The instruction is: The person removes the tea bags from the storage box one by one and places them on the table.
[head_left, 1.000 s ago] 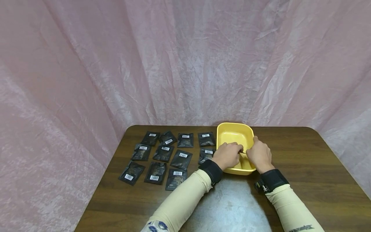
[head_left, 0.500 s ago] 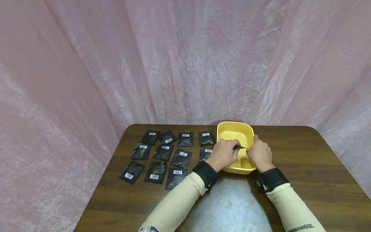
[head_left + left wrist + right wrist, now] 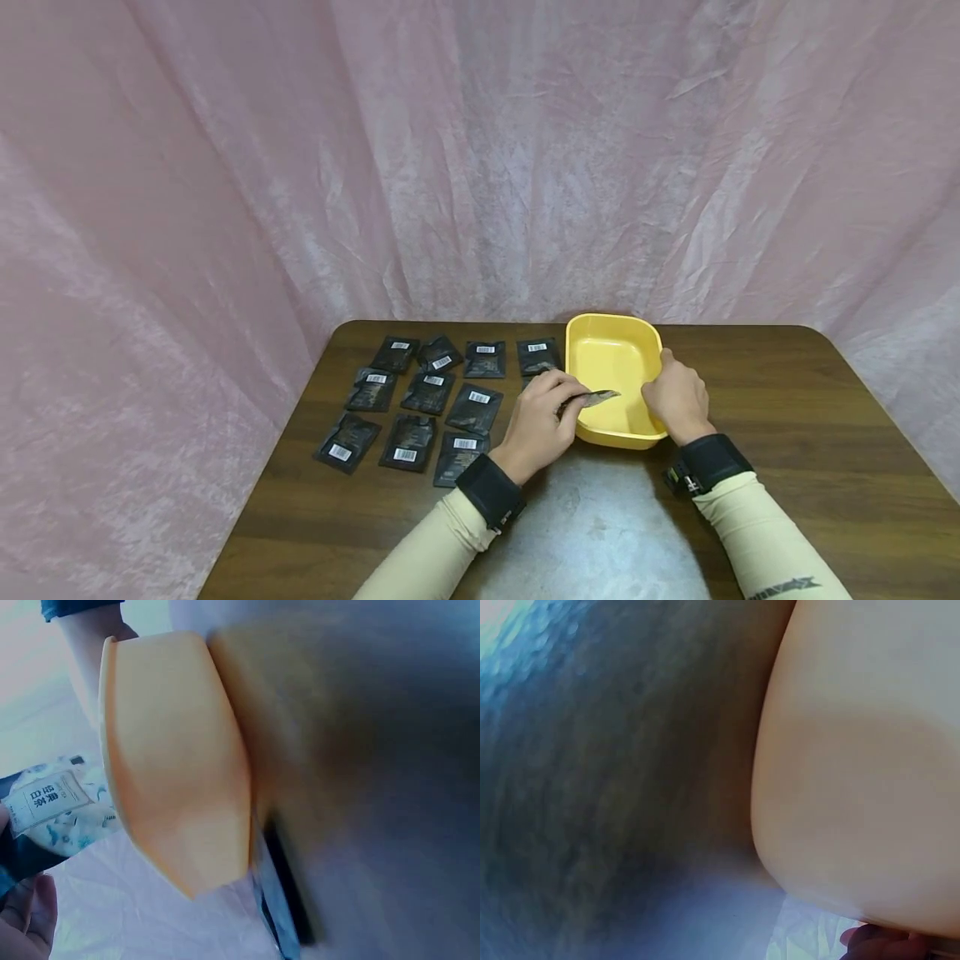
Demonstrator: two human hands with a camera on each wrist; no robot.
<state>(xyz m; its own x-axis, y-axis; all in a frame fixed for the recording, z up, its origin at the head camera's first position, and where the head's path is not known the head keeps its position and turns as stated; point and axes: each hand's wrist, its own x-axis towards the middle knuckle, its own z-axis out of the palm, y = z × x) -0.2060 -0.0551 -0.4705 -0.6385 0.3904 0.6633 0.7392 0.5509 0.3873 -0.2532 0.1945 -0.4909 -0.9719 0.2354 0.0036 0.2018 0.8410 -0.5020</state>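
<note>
My left hand pinches a small sachet at the near left side of a yellow plastic tub. The sachet's free end reaches over the tub's rim. In the left wrist view this sachet shows a pale patterned face with a printed label, and dark edges. My right hand grips the tub's right rim. From the right wrist, the tub wall fills much of the view, with fingers at its lower edge. The tub stands on the table; its visible floor is bare.
Several black sachets with white barcode labels lie in loose rows on the wooden table, left of the tub. One at the tub's left is mostly hidden by my left hand. A pink curtain hangs behind the table.
My left hand has drawn back left and toward me, carrying the sachet away from my right hand and from over the tub's middle. My right hand stays on the rim.
</note>
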